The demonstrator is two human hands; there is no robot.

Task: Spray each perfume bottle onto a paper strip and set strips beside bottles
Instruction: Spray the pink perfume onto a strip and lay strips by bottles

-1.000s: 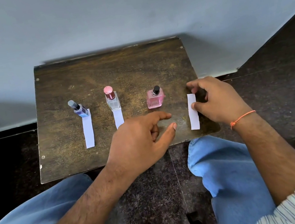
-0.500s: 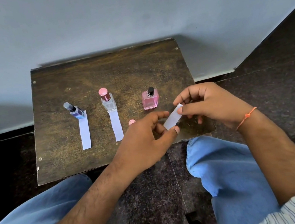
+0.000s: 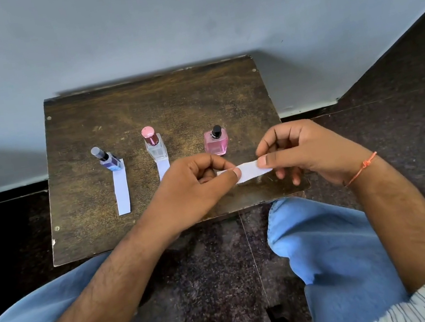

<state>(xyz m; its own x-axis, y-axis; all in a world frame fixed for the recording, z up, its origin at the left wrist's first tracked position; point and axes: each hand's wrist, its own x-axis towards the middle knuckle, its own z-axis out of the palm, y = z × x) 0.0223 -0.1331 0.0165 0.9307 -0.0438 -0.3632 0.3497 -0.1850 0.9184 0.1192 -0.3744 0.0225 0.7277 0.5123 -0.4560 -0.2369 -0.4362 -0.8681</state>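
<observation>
White paper strip [image 3: 250, 171] held level before the pink bottle [image 3: 216, 143].

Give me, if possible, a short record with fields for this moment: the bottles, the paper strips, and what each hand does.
bottles: blue bottle, clear bottle with pink cap, pink bottle, upright in a row on the table
strips laid: one at the blue bottle, one at the clear bottle
strip in hand: held above the table, near the pink bottle
left hand: pinches its left end
right hand: pinches its right end

one head-worn view, steeply downward onto a small table [image 3: 155, 102] (close, wide-angle)
</observation>
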